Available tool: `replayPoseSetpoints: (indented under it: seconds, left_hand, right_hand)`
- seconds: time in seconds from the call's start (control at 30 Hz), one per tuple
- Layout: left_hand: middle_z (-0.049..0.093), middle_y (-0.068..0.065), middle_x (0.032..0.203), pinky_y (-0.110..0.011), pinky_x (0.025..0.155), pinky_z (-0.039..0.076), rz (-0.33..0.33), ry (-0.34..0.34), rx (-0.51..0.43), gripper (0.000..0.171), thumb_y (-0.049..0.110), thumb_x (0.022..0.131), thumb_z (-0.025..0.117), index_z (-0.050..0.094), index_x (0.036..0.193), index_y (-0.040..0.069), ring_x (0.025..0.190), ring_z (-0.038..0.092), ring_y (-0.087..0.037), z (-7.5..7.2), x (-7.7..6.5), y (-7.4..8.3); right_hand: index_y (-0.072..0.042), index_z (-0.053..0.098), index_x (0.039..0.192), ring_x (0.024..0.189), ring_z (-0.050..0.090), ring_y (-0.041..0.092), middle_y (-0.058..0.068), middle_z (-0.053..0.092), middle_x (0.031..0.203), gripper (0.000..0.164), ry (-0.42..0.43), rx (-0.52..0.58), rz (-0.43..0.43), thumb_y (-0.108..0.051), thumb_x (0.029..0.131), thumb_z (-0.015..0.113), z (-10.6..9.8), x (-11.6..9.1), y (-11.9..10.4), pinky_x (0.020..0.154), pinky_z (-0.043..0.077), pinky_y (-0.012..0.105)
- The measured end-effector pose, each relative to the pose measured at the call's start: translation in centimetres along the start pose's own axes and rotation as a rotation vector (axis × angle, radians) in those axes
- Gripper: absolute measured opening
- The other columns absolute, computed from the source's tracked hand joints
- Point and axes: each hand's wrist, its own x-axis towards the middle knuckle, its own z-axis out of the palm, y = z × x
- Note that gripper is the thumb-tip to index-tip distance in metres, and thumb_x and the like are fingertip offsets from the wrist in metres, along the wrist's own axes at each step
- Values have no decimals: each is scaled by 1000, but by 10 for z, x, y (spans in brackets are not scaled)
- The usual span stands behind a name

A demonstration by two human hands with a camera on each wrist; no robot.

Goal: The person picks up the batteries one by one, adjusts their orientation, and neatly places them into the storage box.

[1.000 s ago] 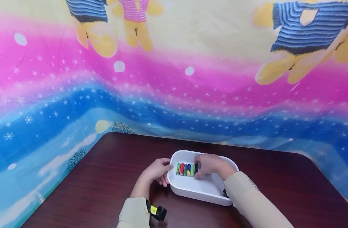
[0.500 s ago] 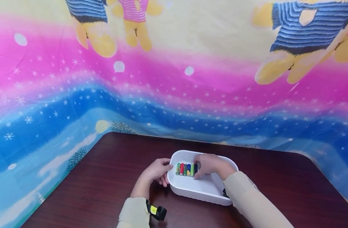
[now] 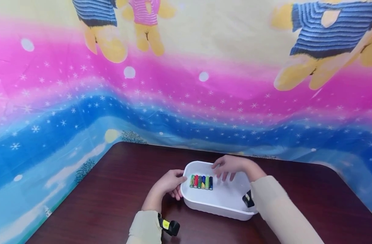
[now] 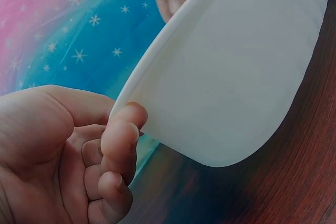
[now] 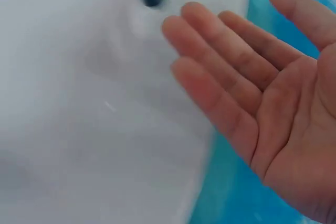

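Observation:
A white plastic tray (image 3: 217,199) with rounded corners stands on the table. Inside it, toward the left, several small batteries lie side by side in a row: a red one (image 3: 195,181) near one end, a light green one (image 3: 207,183) and a dark blue one (image 3: 211,183) at the right end. My left hand (image 3: 168,183) grips the tray's left rim, thumb on top and fingers curled below, as the left wrist view also shows. Over the tray's far side hovers my right hand (image 3: 231,166), holding nothing; its fingers (image 5: 220,93) are loosely extended in the right wrist view.
The dark brown wooden table (image 3: 137,162) extends around the tray. Behind it hangs a printed cloth (image 3: 173,84) with snowflakes and bears. A black wrist camera (image 3: 248,199) on the right arm overlaps the tray's right end.
My right hand has let go of the dark blue battery at the row's right end and moved up and to the right. My left hand keeps its grip on the tray.

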Motion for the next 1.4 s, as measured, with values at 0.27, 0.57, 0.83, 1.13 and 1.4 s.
replayPoseSetpoints:
  seconds: [0.27,0.57,0.83,1.13,1.4]
  left_hand:
    - [58,-13,53,-26,38,45,8,-6,15,45,20,96,49,40,136,0,38,56,-17,0,1,-2]
    - [58,-12,53,-26,39,45,13,-15,15,45,20,96,50,41,136,0,39,57,-17,-3,-3,-6]
    - [58,-12,52,-27,39,46,25,-14,24,45,20,96,50,41,136,1,39,56,-18,-9,-6,-9]
    - [57,-12,51,-26,39,45,18,-8,16,46,20,97,49,40,137,1,38,56,-17,-11,-8,-13]
    - [57,-11,51,-25,38,45,16,-2,15,46,20,97,48,39,137,0,38,56,-16,-11,-10,-11]
  right_hand:
    - [0,55,123,86,64,29,15,65,99,35,123,103,-47,-18,93,56,-51,-56,33,70,53,42]
    - [7,53,119,94,55,32,19,56,106,44,139,84,-127,-12,82,68,-18,-98,117,70,49,43]
    - [-2,54,121,105,42,37,13,44,114,68,198,-137,-123,-30,65,82,15,-107,125,80,42,48]
    - [-4,62,115,98,44,29,8,48,105,63,293,-239,-89,-34,64,83,24,-104,119,78,43,45]
    - [-4,66,108,92,47,26,7,49,101,52,322,-247,-70,-32,66,82,23,-102,119,75,44,42]
